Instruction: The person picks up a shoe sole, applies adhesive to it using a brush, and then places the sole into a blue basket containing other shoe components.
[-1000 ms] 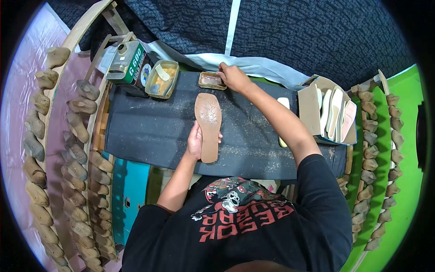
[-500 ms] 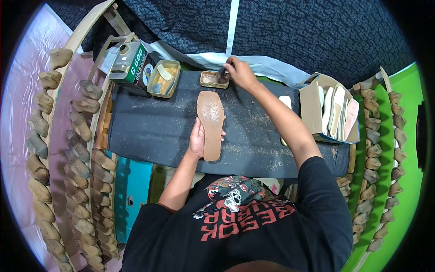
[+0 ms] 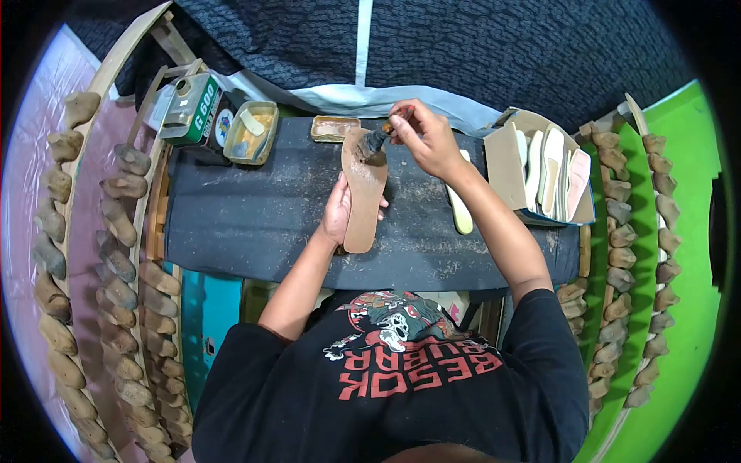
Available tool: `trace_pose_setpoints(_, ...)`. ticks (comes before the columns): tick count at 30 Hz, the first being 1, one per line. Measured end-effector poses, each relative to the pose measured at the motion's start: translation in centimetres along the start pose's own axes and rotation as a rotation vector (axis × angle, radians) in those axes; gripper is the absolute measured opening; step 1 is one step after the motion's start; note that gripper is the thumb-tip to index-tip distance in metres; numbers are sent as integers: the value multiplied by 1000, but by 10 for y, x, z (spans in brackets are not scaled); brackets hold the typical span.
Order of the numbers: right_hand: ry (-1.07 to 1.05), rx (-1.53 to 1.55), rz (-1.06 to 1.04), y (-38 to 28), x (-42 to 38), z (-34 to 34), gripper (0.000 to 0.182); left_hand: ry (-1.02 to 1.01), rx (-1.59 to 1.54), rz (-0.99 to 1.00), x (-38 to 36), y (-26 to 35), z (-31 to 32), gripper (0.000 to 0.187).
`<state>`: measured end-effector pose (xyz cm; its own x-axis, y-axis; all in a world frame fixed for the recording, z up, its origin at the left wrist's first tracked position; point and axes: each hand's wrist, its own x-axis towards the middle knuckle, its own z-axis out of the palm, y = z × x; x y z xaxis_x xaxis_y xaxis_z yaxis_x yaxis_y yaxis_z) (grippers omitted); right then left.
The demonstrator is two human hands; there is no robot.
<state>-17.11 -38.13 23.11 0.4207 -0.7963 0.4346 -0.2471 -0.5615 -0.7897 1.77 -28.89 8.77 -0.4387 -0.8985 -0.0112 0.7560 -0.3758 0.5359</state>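
Observation:
A brown shoe sole (image 3: 363,207) is held over the dark table by my left hand (image 3: 337,210), its thumb at the left edge and its fingertips at the right edge. Wet, shiny patches show on the upper part of the sole. My right hand (image 3: 429,139) grips a glue brush (image 3: 376,143) with a dark, clotted head. The brush head touches the sole near its top end. Just behind lies a small shallow tray (image 3: 335,129) with pale residue inside.
A green G 600 can (image 3: 189,116) and a tub (image 3: 252,132) of yellowish stuff stand at the back left. On the right are a cardboard box (image 3: 511,163) of insoles and a pale insole (image 3: 461,208). Racks of wooden shoe lasts (image 3: 118,258) flank both sides.
My right hand has brought the brush from the small tray to the top of the sole. The whole view has shifted slightly. My left hand keeps its hold on the sole.

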Motion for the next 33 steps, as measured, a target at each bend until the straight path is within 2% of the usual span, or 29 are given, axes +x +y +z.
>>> trace_pose_setpoints(2,-29,-203,-167,-12,-7,-7,17,-14,10,-11,7,0,10,68)
trace_pose_setpoints(3,-21,-210,-166,-17,-11,-9,17,-23,12,-16,11,-1,10,68)
trace_pose_setpoints(5,-90,-353,-376,-26,-20,-9,19,-83,-4,-33,17,-3,6,70)
trace_pose_setpoints(7,-151,-369,-499,-35,-34,-5,24,-90,-56,-39,21,0,7,70)
trace_pose_setpoints(9,-296,-355,-488,-40,-47,-4,22,-93,-110,-42,23,2,19,70)
trace_pose_setpoints(11,-305,-351,-503,-44,-51,-4,22,243,-198,-93,24,10,47,71)
trace_pose_setpoints(12,-288,-332,-484,-42,-52,-5,23,257,-228,-99,26,7,40,71)
trace_pose_setpoints(13,-269,-312,-464,-40,-51,-6,23,256,-227,-99,27,2,28,71)
trace_pose_setpoints(15,-199,-333,-443,-37,-42,-13,21,-161,-88,-72,26,-4,13,70)
trace_pose_setpoints(18,-27,-439,-434,-30,-19,-21,22,-126,-72,-86,28,-12,18,66)
trace_pose_setpoints(22,51,-433,-383,-26,-1,-24,20,-98,-9,-92,25,-19,21,65)
trace_pose_setpoints(29,-209,-353,-503,-39,-40,-5,22,-3,-54,-80,18,-8,14,66)
trace_pose_setpoints(31,-271,-263,-403,-41,-48,-5,21,15,-26,-87,14,-4,12,66)
trace_pose_setpoints(33,-246,-254,-375,-36,-41,-5,18,-36,-96,-97,14,-6,10,66)
